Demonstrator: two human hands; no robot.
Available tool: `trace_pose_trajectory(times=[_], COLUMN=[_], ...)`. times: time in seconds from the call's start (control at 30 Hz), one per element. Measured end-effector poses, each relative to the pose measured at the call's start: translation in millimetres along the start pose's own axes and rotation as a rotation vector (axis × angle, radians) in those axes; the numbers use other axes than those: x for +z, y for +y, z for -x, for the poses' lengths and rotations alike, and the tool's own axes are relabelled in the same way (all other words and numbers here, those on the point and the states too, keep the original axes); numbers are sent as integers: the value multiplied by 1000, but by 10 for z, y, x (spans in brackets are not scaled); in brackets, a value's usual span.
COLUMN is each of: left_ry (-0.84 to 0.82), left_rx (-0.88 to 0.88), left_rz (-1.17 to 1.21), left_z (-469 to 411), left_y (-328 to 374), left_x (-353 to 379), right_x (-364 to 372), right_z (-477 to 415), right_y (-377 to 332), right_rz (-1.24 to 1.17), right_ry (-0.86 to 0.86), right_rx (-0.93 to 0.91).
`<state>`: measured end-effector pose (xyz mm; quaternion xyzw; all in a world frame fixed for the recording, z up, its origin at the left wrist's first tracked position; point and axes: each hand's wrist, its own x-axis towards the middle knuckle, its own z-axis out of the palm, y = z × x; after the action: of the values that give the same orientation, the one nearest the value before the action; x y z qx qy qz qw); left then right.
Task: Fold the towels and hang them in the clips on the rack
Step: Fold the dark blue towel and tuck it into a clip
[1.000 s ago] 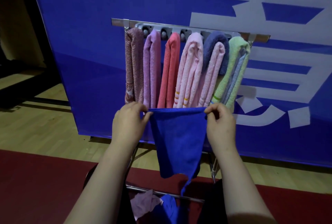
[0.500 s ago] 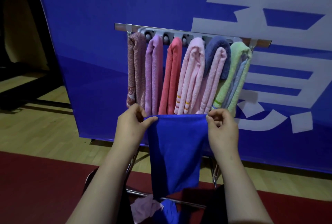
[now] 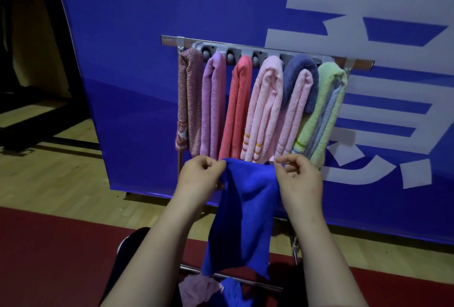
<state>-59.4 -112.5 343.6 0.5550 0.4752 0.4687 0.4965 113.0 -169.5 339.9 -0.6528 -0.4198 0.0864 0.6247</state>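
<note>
A royal blue towel (image 3: 245,213) hangs folded in front of me, held by its top edge. My left hand (image 3: 200,178) pinches the left corner and my right hand (image 3: 298,181) pinches the right corner, the two hands close together. Above them the grey clip rack (image 3: 265,51) on a metal bar carries several folded towels: a mottled pink one (image 3: 189,100), a lilac one (image 3: 212,105), a coral one (image 3: 237,107), a pale pink one (image 3: 264,107), a dark blue and pink pair (image 3: 298,95) and a green one (image 3: 321,115).
A big blue banner (image 3: 147,60) with white characters stands behind the rack. Below me a metal frame bar (image 3: 196,269) crosses over loose pink cloth (image 3: 199,289) and more blue cloth (image 3: 233,292). Wooden floor and a red mat (image 3: 49,257) lie to the left.
My hands have drawn closer together, so the towel's top edge is narrower and slack. The hanging tail has been gathered up and the towel looks folded double.
</note>
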Motion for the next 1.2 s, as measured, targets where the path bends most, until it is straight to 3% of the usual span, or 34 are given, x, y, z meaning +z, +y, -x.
trace_pose_trajectory(times=[0.37,1.0,1.2], left_ry=[-285,-216,-270], left_rx=[-158,-176,-176], left_rz=[353,492,520], left_z=[157,122,123], left_y=[122,192,194], left_x=[193,78,83], right_x=[270,231,187], right_z=[200,184,183], right_y=[-218,-295,-316], right_rz=[-48,78,30], right_ry=[-207,-357,-301], right_rx=[-112,-289,-273])
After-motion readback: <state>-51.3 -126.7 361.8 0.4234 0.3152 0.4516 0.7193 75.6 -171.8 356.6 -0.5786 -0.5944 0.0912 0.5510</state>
